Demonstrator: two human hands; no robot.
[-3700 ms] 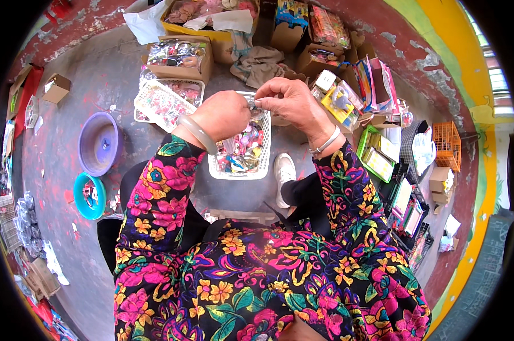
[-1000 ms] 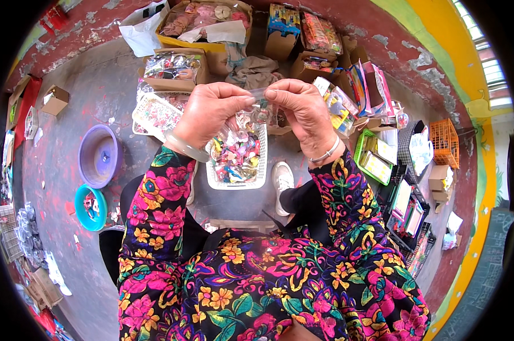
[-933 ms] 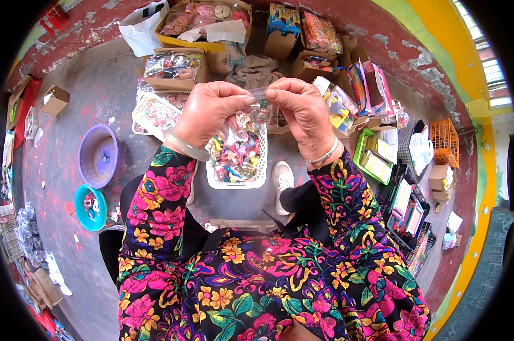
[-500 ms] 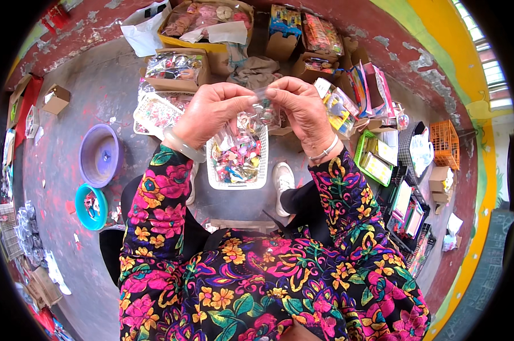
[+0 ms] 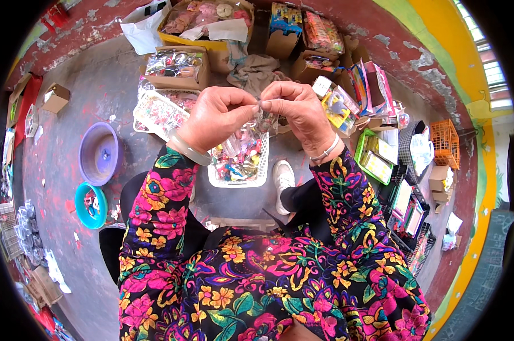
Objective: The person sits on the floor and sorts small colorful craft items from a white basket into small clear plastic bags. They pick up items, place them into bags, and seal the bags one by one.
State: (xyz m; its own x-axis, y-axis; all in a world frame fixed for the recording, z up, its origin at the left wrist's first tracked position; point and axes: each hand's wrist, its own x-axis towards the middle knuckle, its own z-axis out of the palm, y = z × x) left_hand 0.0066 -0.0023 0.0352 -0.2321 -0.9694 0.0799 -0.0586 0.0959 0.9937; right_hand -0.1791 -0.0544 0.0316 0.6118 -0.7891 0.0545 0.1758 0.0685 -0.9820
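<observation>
My left hand (image 5: 211, 118) and my right hand (image 5: 299, 115) are raised in front of me, their pinched fingertips meeting. Between them they grip the top of a small clear plastic bag (image 5: 266, 123), which hangs down and is partly hidden by my fingers. What the bag contains is too small to make out. Below my hands, on the floor between my feet, stands a white plastic basket (image 5: 264, 170) heaped with small colourful packaged trinkets (image 5: 238, 162). My left hand covers part of its far left corner.
A second white basket (image 5: 145, 126) stands beyond my left hand. Cardboard boxes of packaged goods (image 5: 174, 67) line the far wall. On the left are a purple basin (image 5: 119, 156) and a turquoise basin (image 5: 103, 196). A green basket (image 5: 359, 149), black crates (image 5: 394, 219) and an orange crate (image 5: 445, 145) stand right.
My fingertips have come closer together at the bag's top, and less of the clear plastic shows between them. My left hand has shifted slightly right and down.
</observation>
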